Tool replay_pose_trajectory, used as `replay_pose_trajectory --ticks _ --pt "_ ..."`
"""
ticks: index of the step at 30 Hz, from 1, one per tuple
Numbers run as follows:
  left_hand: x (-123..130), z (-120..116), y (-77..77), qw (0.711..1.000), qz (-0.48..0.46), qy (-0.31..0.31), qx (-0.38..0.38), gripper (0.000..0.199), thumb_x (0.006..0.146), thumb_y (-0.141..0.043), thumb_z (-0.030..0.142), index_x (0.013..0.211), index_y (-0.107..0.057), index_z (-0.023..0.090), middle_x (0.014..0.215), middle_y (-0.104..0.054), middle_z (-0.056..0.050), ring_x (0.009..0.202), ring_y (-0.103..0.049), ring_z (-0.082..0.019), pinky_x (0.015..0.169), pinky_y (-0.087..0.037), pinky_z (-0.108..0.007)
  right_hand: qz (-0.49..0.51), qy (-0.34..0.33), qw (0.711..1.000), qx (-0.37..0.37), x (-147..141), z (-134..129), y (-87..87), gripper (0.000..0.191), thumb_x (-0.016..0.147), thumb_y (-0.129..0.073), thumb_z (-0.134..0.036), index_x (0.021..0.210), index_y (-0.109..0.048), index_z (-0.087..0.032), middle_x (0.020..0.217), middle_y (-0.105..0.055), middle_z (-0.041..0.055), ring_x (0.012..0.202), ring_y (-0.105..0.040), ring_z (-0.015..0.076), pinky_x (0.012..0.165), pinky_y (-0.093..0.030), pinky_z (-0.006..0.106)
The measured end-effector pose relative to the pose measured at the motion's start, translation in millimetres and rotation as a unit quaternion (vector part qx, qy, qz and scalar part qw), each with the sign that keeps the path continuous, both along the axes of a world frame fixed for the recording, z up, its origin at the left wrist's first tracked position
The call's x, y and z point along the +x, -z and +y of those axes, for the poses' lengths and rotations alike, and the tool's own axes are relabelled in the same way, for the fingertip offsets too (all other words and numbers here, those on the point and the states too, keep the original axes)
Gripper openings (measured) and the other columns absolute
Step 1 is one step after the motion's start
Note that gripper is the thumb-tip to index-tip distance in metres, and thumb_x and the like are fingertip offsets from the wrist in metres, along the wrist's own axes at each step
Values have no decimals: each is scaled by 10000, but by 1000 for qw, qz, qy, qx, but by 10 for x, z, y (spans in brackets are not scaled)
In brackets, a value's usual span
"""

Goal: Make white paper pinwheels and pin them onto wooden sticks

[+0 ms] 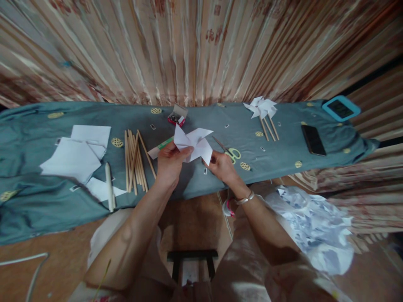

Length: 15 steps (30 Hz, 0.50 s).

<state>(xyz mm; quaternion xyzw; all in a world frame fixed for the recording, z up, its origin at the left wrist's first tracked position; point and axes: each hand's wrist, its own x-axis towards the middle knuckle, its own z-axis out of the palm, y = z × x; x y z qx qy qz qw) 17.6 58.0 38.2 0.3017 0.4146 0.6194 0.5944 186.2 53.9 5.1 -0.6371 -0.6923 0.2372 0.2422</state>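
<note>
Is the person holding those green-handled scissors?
No, the scissors lie on the cloth beyond the right hand, while the left hand holds a paper pinwheel.

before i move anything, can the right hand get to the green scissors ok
Probably yes: the green-handled scissors lie just beyond the right hand, with nothing on top of the handles.

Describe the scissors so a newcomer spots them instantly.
Find the blue-green cloth, then the right hand above it. Just beyond lie the scissors, blades pointing toward the white pinwheel. Two yellow-green handle loops set them apart from the cloth's flat yellow prints.
</note>
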Motion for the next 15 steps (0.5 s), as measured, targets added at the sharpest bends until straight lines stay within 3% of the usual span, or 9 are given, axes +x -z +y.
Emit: replay_pose_trajectory --ticks 5,8,12,15 --pt "31 -47 2 1000 9 14 9 268 509 -863 216 736 -724 182 744 -740 4 682 -655 -150 703 -507 -284 182 78 979 54 235 -39 -125 118 788 -596 -282 758 -660 -188 714 -685 15 655 -609 145 686 -487 268" --pt "65 -99 -10 1000 18 18 17 274 523 -855 202 766 -729 185 780 -748 -4 711 -672 -164 723 -523 -306 228 79 962 125 313 -180 -341 124 824 -620 -316 774 -654 -208 966 -736 67 892 -682 190 847 -533 343" --pt "141 -207 -77 999 20 43 22 249 540 -857 206 752 -729 181 781 -755 -14 727 -682 -181 721 -540 -316 194 22 958 208 214 -478 -675 112 850 -672 -335 818 -666 -228 1456 -541 59 1337 -525 258 1136 -396 482" --pt "210 -288 -133 997 14 71 21 271 546 -868 214 780 -732 188 796 -761 -12 733 -688 -183 713 -544 -308 173 -27 960 220 82 -642 -814 118 885 -643 -345 825 -662 -245 1587 -383 -19 1483 -346 268 1222 -270 526"
